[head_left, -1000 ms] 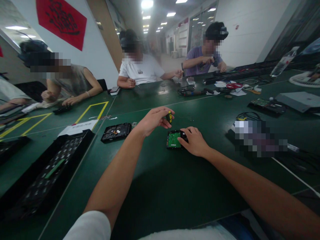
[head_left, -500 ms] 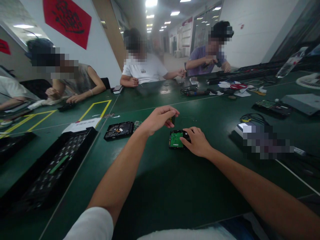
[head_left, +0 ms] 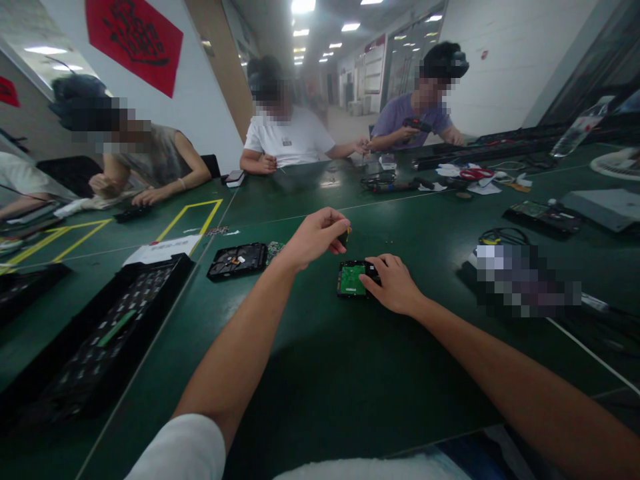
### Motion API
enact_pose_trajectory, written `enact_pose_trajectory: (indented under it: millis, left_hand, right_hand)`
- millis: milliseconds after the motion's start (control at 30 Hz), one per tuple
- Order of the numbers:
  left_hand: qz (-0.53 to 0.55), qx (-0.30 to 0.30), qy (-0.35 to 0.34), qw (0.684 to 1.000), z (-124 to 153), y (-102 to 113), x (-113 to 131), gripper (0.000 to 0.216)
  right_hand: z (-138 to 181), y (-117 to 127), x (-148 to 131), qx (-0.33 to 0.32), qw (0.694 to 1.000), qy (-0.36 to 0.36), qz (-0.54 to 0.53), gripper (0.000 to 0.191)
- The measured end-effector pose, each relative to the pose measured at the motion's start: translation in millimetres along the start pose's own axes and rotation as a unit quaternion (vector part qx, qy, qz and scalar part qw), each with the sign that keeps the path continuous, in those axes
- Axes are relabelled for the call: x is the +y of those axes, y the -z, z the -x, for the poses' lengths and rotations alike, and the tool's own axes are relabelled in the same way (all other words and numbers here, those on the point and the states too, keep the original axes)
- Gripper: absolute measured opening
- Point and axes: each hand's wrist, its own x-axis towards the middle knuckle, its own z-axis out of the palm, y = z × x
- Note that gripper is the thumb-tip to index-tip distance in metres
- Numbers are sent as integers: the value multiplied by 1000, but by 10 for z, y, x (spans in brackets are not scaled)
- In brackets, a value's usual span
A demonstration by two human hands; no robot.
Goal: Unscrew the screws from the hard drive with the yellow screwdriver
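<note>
The left hand (head_left: 315, 237) pinched a small screwdriver (head_left: 344, 235) in closed fingers, just above the hard drive (head_left: 351, 279). The right hand (head_left: 395, 285), half-curled, gripped that drive's end. If this grip loosened, the tip could skid across the board.

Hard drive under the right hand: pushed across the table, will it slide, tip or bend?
The hard drive lies flat on the table, so it should slide rather than tip. Its boxy black body looks rigid, probably dense for its size. The green board faces up, so its exposed parts may scratch; the right hand rests on its edge.
</note>
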Motion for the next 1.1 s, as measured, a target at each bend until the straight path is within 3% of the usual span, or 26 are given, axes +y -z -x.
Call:
enact_pose_trajectory:
  millis: [100,267,500,700,933,1100]
  left_hand:
    - [17,-35,-8,999,10,9,18,14]
    - [50,-43,21,998,1,21,16,21]
    - [-20,40,4,999,-18,22,-32,22]
    - [-16,-32,-17,999,13,4,-5,24]
    - [-54,51,-8,997,-16,26,-32,28]
    - [-31,4,-8,999,-7,6,-15,20]
  right_hand:
    - [0,6,-11,3,1000,5,6,57]
    - [-5,21,-37,-1,1000,-5,10,56]
    - [-2,20,-18,-4,1000,0,5,57]
    - [-3,-7,-1,6,1000,-2,4,57]
    - [8,-13,2,10,1000,3,-3,58]
    - [4,-6,-9,8,1000,2,1,57]
